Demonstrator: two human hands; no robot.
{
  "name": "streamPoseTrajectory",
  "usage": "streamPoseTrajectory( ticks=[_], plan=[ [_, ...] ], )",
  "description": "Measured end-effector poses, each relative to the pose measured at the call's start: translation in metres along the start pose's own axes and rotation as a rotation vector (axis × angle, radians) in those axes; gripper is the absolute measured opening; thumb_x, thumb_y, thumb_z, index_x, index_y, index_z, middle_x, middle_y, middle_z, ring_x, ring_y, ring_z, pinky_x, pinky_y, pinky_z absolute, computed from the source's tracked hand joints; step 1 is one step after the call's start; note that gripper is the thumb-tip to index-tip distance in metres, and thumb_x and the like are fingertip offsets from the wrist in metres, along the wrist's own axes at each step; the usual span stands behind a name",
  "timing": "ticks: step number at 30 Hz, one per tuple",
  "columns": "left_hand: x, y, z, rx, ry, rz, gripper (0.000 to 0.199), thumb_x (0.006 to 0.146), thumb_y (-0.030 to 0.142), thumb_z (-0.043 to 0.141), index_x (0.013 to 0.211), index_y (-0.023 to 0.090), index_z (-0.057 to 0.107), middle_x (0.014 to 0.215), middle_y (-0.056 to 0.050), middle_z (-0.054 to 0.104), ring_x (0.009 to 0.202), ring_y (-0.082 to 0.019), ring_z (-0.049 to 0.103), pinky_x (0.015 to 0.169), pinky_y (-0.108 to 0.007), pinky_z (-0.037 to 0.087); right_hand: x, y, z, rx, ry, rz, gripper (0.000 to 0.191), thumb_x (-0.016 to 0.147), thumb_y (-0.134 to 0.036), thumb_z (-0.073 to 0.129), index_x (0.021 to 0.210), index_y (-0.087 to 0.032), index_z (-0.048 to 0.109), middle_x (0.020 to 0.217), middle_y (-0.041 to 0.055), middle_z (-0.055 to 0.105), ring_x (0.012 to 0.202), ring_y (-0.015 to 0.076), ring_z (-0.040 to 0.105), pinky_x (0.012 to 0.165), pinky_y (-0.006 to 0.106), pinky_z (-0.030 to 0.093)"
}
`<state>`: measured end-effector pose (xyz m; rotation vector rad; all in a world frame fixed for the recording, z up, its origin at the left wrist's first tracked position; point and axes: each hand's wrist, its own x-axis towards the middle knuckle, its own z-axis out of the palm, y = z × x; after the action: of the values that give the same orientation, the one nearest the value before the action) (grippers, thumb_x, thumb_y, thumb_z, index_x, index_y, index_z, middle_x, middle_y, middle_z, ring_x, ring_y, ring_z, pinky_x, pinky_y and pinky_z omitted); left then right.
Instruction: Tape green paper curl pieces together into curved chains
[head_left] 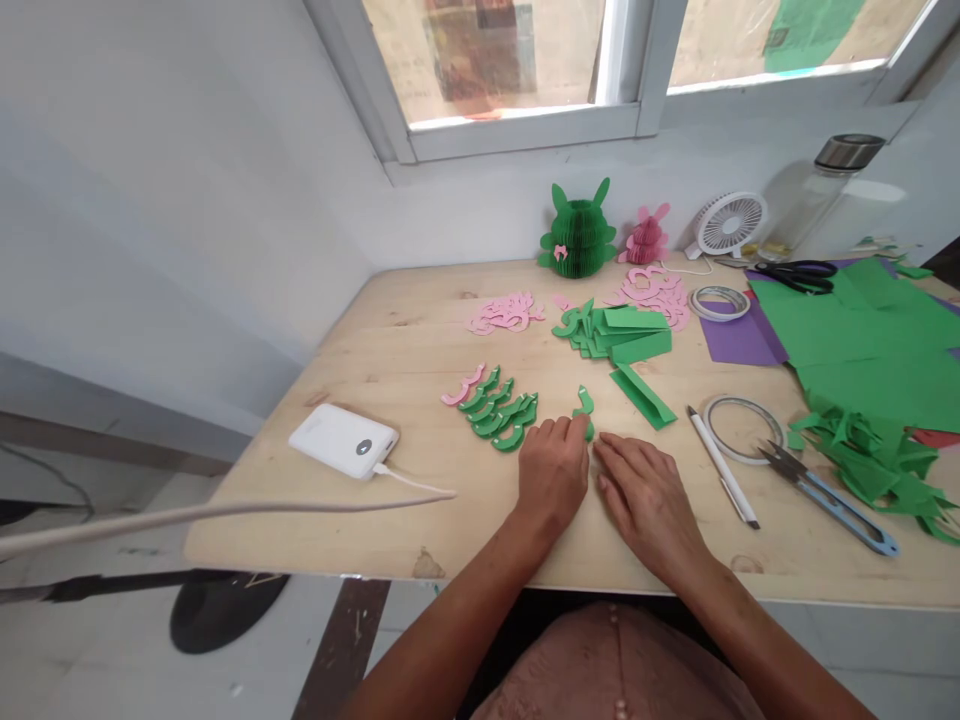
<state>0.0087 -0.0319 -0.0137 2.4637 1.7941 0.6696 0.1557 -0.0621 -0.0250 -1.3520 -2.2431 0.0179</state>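
A small green paper piece (585, 400) is seen on a wooden table (442, 535), to the left of a white pen (718, 458). It is cut narrow, with a wavy, scalloped outline, and a small pale mark is borne near its upper end; its near end is partly hidden by the fingers.

The piece is met by the left hand (555, 470), left of the pen, its fingers curled; whether the paper is pinched or only pressed cannot be told. The right hand (649, 495), between the piece and the pen, is laid palm down with fingers loosely extended, nothing visibly grasped, its fingertips just beside the paper.

Farther left of the pen, green scalloped pieces (513, 438), likewise marked with pale spots, are clustered beside a pink scalloped piece (457, 394). Just beyond the pen's upper end, a folded green strip (643, 397) is placed. Blue-handled snips (834, 501) are set to the pen's right.
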Motion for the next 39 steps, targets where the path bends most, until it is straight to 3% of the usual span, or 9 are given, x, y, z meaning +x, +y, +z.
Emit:
streamPoseTrajectory(
  ticks=[18,27,33,39],
  plan=[
    [-0.014,0.001,-0.003,-0.459,0.129,-0.213,0.032,0.079,0.005,0.048,0.106,0.021,0.057,0.081,-0.002,0.068,0.072,-0.015,0.064,0.067,-0.026,0.050,-0.003,-0.003,-0.002,-0.005,0.083,-0.095,0.036,0.089,-0.019,0.046,0.124,-0.016,0.057,0.122,0.0117,0.062,0.112,0.0261,0.053,0.091,0.044,0.041],
    [-0.018,-0.001,-0.003,-0.625,0.140,-0.297,0.031,0.077,0.005,0.049,0.104,0.019,0.058,0.072,0.001,0.064,0.065,-0.013,0.062,0.064,-0.024,0.051,-0.004,-0.001,0.005,-0.084,0.100,-0.107,0.027,0.086,-0.021,0.053,0.110,-0.013,0.064,0.115,0.0118,0.065,0.110,0.0281,0.053,0.090,0.043,0.039],
    [-0.021,-0.006,-0.005,-0.530,0.153,-0.333,0.032,0.077,0.006,0.051,0.105,0.019,0.058,0.071,0.000,0.065,0.065,-0.015,0.062,0.063,-0.027,0.051,-0.004,0.002,0.007,-0.068,0.103,-0.136,0.027,0.086,-0.022,0.054,0.111,-0.015,0.064,0.112,0.0089,0.068,0.111,0.0260,0.055,0.091,0.041,0.038],
    [-0.023,-0.011,-0.002,-0.372,0.176,-0.304,0.036,0.078,0.004,0.051,0.110,0.019,0.057,0.081,-0.003,0.067,0.078,-0.018,0.065,0.067,-0.030,0.053,-0.003,0.005,0.008,-0.052,0.141,-0.180,0.024,0.086,-0.021,0.055,0.106,-0.016,0.067,0.109,0.0068,0.069,0.107,0.0242,0.058,0.091,0.039,0.038]
  ],
)
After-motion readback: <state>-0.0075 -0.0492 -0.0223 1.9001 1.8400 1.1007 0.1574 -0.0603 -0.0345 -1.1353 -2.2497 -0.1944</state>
